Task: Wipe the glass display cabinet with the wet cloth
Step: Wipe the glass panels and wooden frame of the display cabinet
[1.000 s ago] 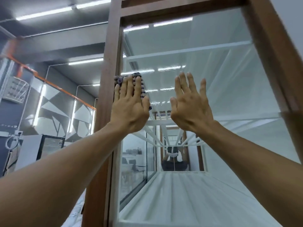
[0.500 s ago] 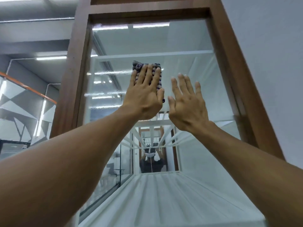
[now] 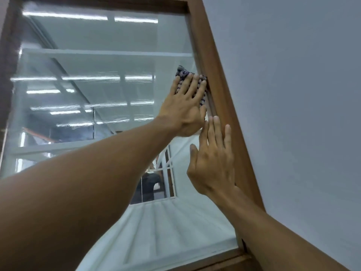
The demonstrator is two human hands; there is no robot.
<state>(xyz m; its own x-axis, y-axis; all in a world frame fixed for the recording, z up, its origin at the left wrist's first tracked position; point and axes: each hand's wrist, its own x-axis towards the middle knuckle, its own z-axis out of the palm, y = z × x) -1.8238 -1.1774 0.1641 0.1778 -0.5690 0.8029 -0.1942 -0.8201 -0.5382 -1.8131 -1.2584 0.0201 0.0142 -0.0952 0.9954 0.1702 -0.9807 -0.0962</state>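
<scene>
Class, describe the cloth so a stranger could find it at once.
Find the glass cabinet with its brown wooden frame. High against the frame's right upright, the left hand presses the cloth flat on its glass. It alone is dark striped fabric.

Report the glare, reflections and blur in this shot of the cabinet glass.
Head view: strip-light reflections streak the glass, smeared along wipe marks; a person's reflection shows low in it; the wide lens slants the wooden frame; the cloth under the left hand looks soft.

Cloth (image 3: 181,71) mostly beneath left hand (image 3: 184,112)
</scene>
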